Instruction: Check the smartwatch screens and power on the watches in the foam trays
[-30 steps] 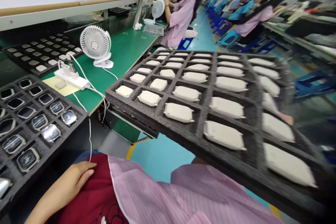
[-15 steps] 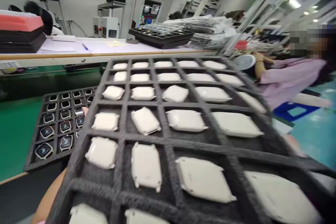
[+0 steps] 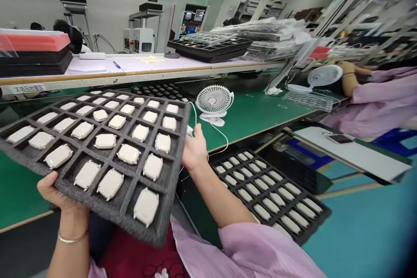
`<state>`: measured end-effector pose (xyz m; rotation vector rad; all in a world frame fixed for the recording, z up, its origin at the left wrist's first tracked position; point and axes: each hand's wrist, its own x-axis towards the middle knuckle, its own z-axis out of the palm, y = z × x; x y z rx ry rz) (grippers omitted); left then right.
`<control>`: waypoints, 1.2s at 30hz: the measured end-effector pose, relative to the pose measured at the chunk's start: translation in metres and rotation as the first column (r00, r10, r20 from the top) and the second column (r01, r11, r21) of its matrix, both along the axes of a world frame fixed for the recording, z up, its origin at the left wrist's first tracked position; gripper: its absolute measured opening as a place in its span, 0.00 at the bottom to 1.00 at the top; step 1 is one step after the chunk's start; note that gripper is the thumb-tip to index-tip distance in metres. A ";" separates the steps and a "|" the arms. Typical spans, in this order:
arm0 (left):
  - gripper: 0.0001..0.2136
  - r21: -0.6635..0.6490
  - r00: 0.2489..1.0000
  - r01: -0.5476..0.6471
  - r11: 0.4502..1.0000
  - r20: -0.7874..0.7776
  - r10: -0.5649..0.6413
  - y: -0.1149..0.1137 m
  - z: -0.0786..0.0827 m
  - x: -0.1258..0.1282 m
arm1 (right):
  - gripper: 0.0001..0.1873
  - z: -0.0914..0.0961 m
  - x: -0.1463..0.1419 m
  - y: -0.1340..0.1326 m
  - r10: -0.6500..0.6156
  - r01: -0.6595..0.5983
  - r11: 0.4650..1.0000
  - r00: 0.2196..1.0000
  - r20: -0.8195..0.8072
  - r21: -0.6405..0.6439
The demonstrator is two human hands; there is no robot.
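Observation:
A dark grey foam tray (image 3: 125,192) with a grid of compartments is held up in front of me, tilted. Many compartments hold a whitish watch-shaped piece (image 3: 111,184). My left hand (image 3: 61,195) grips its near-left edge, thumb on the rim and fingers hidden beneath. At the right edge, my right hand (image 3: 195,150) clasps the tray, with its fingers partly out of sight behind it. Lower right, a second dark tray (image 3: 301,236) of similar pale pieces lies below my right forearm.
A white fan (image 3: 213,100) with a cable stands on the green bench (image 3: 247,110). Black trays (image 3: 208,54) and wrapped stacks (image 3: 276,37) occupy the shelf above. Far right, a co-worker's sleeve (image 3: 384,100) shows beside another fan (image 3: 324,76).
The held tray has moved left and farther from the camera, now covering where a tray of watches showed. The fan, both my hands and the second pale-piece tray have come into view.

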<state>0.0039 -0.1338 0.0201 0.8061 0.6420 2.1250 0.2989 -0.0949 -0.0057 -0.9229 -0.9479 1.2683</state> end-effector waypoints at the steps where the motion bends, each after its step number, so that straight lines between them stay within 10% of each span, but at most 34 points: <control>1: 0.19 0.023 0.999 -0.034 0.999 0.004 0.034 0.002 -0.002 0.004 | 0.33 0.002 -0.004 -0.003 0.028 -0.029 0.999 0.999 -0.014 -0.019; 16: 0.25 -0.472 0.973 0.134 0.871 -0.102 -0.205 -0.031 -0.034 0.074 | 0.08 0.003 0.027 0.103 0.060 -0.040 0.983 0.992 0.107 -0.182; 25: 0.30 -0.859 0.716 0.407 0.311 0.089 -0.693 -0.051 -0.048 0.026 | 0.17 -0.026 0.042 0.098 -0.075 0.101 0.987 0.976 0.205 -0.122; 32: 0.31 -0.841 0.585 0.452 0.297 0.029 -0.810 -0.046 -0.062 0.017 | 0.18 -0.031 0.042 0.101 -0.132 0.152 0.987 0.955 0.265 -0.056; 36: 0.33 -0.853 0.311 0.421 0.308 -0.183 -0.933 -0.044 -0.109 0.032 | 0.12 -0.018 0.047 0.084 -0.215 0.209 0.977 0.922 0.322 0.051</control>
